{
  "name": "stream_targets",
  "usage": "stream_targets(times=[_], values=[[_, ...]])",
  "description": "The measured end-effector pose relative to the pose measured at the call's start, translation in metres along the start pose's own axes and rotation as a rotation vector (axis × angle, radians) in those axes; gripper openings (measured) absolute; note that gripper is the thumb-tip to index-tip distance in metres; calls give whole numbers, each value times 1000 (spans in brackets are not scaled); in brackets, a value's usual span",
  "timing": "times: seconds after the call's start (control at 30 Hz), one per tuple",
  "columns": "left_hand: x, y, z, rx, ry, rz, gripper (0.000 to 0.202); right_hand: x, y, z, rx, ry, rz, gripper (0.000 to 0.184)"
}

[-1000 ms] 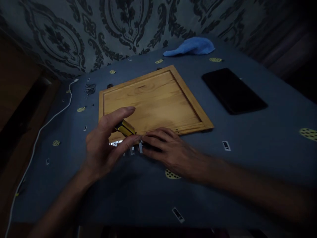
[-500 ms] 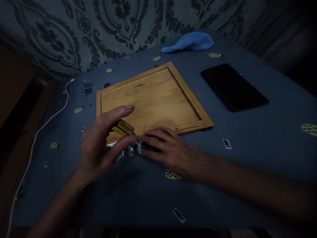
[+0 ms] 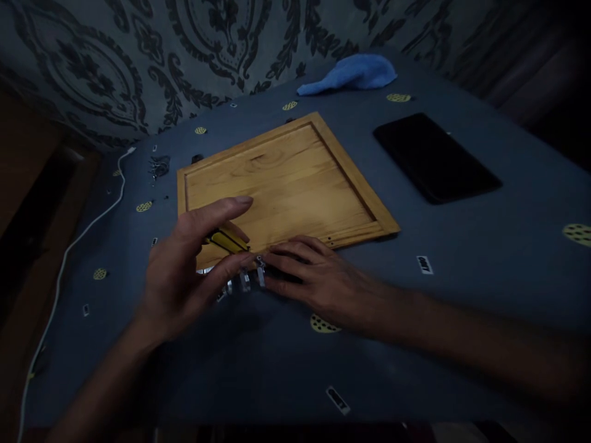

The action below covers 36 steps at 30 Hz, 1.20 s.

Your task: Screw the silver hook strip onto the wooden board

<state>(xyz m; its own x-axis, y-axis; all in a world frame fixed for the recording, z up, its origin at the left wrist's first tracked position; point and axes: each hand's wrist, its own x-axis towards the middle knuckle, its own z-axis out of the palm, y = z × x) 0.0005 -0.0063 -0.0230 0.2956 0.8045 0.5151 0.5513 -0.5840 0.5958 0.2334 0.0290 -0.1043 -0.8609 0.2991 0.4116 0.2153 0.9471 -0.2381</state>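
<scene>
My left hand (image 3: 180, 264) curls around a screwdriver (image 3: 229, 240) with a yellow and black handle; its thumb and forefinger stand apart, and its tip is hidden. The handle slants down toward the near edge of a framed wooden cabinet door (image 3: 263, 184), which lies flat. My right hand (image 3: 318, 277) reaches in from the right, fingers bent at that same edge, fingertips against a silver metal hinge (image 3: 261, 272). More shiny metal (image 3: 244, 281) shows between the hands, partly covered by my left thumb.
A dark tablet (image 3: 436, 159) lies right of the door, and a blue cloth (image 3: 353, 75) is crumpled at the back. Small metal pieces (image 3: 159, 166) sit at the left, beside a white cable (image 3: 92, 221). A patterned wall (image 3: 221, 49) borders the blue-covered table (image 3: 462, 332).
The screwdriver's handle has turned slightly within my left hand. Both hands stay almost in place at the door's near edge, and the view has shifted a little.
</scene>
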Motion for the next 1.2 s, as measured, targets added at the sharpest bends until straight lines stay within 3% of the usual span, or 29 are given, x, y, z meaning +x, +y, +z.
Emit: stream_targets(times=[0.23,0.3,0.53,0.87,1.07,1.2], values=[[13,-1,-7,-33,-160,63,65,1,1,0,1,34,-10,33],[12,-4,-5,-41,-139,54,65,0,1,1,-3,28,-2,34],[4,-7,3,8,93,60,63,-2,2,5,-10,34,-18,37],[2,2,4,-121,94,-48,51,2,-1,-3,-38,7,-14,31],[-5,-3,9,-81,155,32,61,1,-1,-3,-48,7,-29,35],[-1,2,2,-28,40,74,63,1,-1,-3,-37,6,-31,34]])
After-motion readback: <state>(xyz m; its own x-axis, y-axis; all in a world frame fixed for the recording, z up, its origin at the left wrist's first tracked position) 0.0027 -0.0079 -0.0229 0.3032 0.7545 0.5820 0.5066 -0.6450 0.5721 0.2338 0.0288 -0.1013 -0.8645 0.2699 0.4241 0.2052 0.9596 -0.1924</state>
